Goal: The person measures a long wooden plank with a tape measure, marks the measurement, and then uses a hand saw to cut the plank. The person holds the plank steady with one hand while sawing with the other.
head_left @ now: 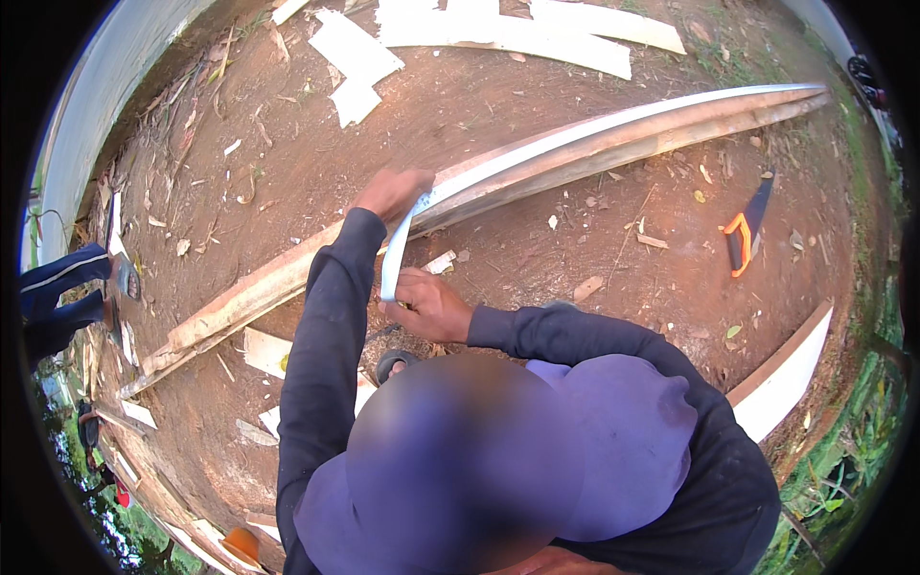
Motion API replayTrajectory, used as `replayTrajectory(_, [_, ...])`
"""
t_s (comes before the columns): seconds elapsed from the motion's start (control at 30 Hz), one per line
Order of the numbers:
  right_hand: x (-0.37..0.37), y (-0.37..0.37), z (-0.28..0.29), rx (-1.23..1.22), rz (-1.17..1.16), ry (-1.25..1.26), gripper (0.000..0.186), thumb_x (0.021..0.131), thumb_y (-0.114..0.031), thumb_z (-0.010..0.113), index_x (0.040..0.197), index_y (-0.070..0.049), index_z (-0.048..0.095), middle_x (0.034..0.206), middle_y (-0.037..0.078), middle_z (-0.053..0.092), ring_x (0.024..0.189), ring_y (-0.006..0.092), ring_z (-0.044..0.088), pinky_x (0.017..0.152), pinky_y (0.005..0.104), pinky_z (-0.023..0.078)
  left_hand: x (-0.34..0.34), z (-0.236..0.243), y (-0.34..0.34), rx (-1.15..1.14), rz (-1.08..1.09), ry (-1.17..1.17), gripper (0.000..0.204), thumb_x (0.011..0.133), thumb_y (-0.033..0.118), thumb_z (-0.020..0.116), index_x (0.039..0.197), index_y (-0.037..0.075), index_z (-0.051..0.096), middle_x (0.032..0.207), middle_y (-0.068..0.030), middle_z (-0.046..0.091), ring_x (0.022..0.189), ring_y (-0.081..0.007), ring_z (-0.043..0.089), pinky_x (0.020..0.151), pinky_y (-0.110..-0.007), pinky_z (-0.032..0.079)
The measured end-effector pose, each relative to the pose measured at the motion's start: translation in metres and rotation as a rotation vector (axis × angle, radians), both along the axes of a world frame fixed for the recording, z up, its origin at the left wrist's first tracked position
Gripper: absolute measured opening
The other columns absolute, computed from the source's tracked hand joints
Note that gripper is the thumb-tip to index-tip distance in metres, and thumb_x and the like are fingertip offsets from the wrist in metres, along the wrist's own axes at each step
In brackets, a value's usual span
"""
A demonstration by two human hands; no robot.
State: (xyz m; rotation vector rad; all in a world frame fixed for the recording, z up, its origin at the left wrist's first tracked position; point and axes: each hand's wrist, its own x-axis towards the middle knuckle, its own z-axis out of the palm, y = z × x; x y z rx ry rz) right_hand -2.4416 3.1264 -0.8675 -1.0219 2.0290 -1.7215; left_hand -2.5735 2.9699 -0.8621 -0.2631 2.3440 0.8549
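Note:
A long wooden beam (287, 278) lies slantwise across the ground from lower left to upper right. Along its top runs a thin whitish-blue strip (575, 132) that looks like a measuring tape blade. My left hand (395, 195) rests on the beam, fingers closed at the strip where it bends off the wood. From there the strip drops toward me into my right hand (431, 307), whose fingers are curled around its near end. Whatever else lies inside that right hand is hidden.
A handsaw (746, 230) with an orange and black handle lies on the right. Pale boards (508, 38) are scattered at the far side, and another board (786, 374) lies lower right. Another person's legs (67, 287) stand at the left. Wood scraps litter the brown soil.

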Motion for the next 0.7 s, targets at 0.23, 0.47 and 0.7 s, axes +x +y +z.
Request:
replayTrajectory(0.23, [0.006,0.013,0.002,0.000,-0.017,0.031,0.018,0.090,-0.019,0.066,0.089,-0.001,0.070,0.085,0.019,0.067,0.087,0.0370,0.065,0.081,0.0484,0.051,0.005,-0.020,-0.020,0.069,-0.007,0.077,0.015,0.087,0.015,0.059,0.097,0.009,0.069,0.085,-0.0237,0.068,0.077,-0.0397,0.066,0.073,-0.045,0.050])
replayTrajectory(0.47, [0.012,0.027,-0.006,-0.046,-0.025,0.056,0.017,0.092,-0.015,0.066,0.089,0.001,0.065,0.082,0.016,0.066,0.082,0.0354,0.063,0.074,0.0470,0.050,0.001,-0.009,-0.004,0.165,0.202,0.027,0.023,0.084,0.022,0.062,0.088,0.000,0.068,0.084,-0.0158,0.066,0.080,-0.0233,0.059,0.074,-0.038,0.045])
replayTrajectory(0.7, [0.009,0.033,0.013,0.014,-0.020,-0.038,0.017,0.092,-0.015,0.066,0.090,0.002,0.066,0.081,0.018,0.066,0.080,0.0368,0.064,0.072,0.0476,0.050,0.005,-0.007,-0.012,0.182,0.144,0.112,0.029,0.081,0.026,0.062,0.087,-0.002,0.068,0.083,-0.0107,0.062,0.082,-0.0218,0.055,0.076,-0.036,0.042])
